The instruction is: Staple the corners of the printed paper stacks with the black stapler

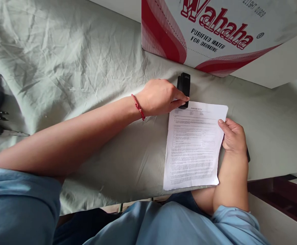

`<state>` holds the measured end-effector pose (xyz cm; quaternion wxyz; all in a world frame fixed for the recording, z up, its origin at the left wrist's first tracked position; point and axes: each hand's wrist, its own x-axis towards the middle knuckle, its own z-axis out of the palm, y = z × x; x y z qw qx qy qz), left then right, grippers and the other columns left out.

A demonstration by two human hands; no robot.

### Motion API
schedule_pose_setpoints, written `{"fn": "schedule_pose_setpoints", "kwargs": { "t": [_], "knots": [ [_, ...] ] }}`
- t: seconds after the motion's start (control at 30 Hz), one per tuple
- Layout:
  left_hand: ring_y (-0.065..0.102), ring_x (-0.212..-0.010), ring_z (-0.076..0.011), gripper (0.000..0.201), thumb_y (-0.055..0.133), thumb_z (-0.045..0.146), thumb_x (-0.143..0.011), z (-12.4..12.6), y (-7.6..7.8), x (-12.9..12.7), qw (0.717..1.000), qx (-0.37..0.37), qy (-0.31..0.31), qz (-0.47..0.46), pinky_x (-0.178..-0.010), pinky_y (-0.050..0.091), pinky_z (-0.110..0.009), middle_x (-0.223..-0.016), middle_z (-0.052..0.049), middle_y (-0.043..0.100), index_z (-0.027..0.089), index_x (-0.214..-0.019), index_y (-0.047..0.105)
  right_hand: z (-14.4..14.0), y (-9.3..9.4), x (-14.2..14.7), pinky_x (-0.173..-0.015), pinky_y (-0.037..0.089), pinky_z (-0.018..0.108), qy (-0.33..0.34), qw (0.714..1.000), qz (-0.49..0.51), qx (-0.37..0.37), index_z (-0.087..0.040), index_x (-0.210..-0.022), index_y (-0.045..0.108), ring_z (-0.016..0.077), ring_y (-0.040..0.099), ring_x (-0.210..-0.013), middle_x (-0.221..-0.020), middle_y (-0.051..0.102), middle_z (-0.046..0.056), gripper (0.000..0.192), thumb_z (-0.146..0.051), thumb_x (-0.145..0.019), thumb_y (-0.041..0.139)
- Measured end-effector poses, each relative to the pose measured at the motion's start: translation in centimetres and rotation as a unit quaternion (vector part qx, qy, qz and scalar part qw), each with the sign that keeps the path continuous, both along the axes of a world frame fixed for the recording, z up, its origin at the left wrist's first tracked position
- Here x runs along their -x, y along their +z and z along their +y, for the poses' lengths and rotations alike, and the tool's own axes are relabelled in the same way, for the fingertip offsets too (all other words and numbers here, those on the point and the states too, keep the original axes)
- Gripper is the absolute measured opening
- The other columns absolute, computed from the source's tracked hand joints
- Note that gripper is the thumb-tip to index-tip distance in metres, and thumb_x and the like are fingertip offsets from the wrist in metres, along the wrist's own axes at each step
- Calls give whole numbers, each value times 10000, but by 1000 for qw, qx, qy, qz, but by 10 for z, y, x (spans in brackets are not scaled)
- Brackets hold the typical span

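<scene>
One grey-green cloth [128, 160] covers the work surface, wrinkled toward the left. One blue garment [148, 224] with two sleeves occupies the near edge. One red-and-white carton [179, 37], lettered "Wahaha", stands on the far side, right of centre. One piece of printed paper [194, 149] lies right of centre on the near part of the cloth; whether it comprises one sheet or several cannot be told. Two hands are present. The left hand [160, 97], reaching in from the left, has its index finger laid across the near end of the stapler, the thumb close below and the other fingers curled; whether it grips or merely presses cannot be told. The right hand [234, 136] pinches the paper's right edge, thumb on top, fingers beneath. One black stapler [185, 83] sits between carton and paper, its near end at the paper's far edge. One red bracelet [138, 108] encircles the left wrist. One dark object [248, 155], mostly hidden, shows just right of the right forearm.
</scene>
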<state>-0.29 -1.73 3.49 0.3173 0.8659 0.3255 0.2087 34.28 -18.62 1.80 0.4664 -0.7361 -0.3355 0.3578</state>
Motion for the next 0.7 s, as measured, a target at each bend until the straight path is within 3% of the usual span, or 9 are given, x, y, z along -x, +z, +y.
{"fn": "schedule_pose_setpoints", "kwargs": {
  "t": [0.1,0.17,0.27,0.37,0.5,0.6,0.7],
  "knots": [
    [948,-1132,-294,375,736,282,-1202,9,-10,5,994,92,-25,-55,-1004,685,-361,-1160,-54,997,270,-1412,1047,-5,3,-3,-951,842,573,54,999,-2,-3,-305,-1080,995,357,965,-923,-945,981,42,604,-751,-734,1209],
    [917,-1011,-270,400,772,348,-1200,17,-19,9,979,164,-39,-110,-958,686,-348,-1001,-40,938,237,-1510,1000,-12,6,-7,-926,844,566,80,997,-3,-5,-291,-1064,1000,365,971,-924,-944,983,56,542,-701,-774,1204],
    [840,-870,-259,533,813,570,-1220,26,-30,13,951,223,-5,-215,-841,660,-356,-858,-33,818,227,-1617,906,-21,8,-11,-839,829,513,102,995,-8,-15,-302,-964,979,355,961,-889,-879,958,39,438,-616,-771,1215],
    [786,-819,-264,624,720,839,-1236,29,-30,13,935,250,10,-250,-760,621,-380,-848,-75,786,253,-1308,924,-21,7,-2,-883,830,568,61,996,-8,-63,-310,-910,938,399,968,-976,-875,939,44,472,-629,-704,1219],
    [619,-700,-211,825,634,1006,-1205,27,-18,15,936,267,-44,-224,-711,509,-409,-798,-74,712,247,-954,839,-7,2,18,-1109,792,673,-23,993,-2,-113,-293,-968,918,435,942,-1206,-1016,955,92,388,-585,-803,1113],
    [462,-654,-176,881,643,1023,-1199,27,-13,16,937,262,-86,-215,-686,407,-419,-709,-26,555,266,-749,656,5,-3,27,-1212,746,627,-44,989,-22,-139,-286,-916,888,370,915,-1172,-979,928,52,324,-531,-802,1066],
    [545,-689,-192,767,804,877,-1164,29,-14,17,942,249,-120,-191,-697,448,-396,-705,-8,520,266,-748,598,9,-6,29,-1247,707,566,-50,984,-39,-165,-267,-895,884,311,889,-1094,-932,899,20,330,-511,-772,1069]
  ]
}}
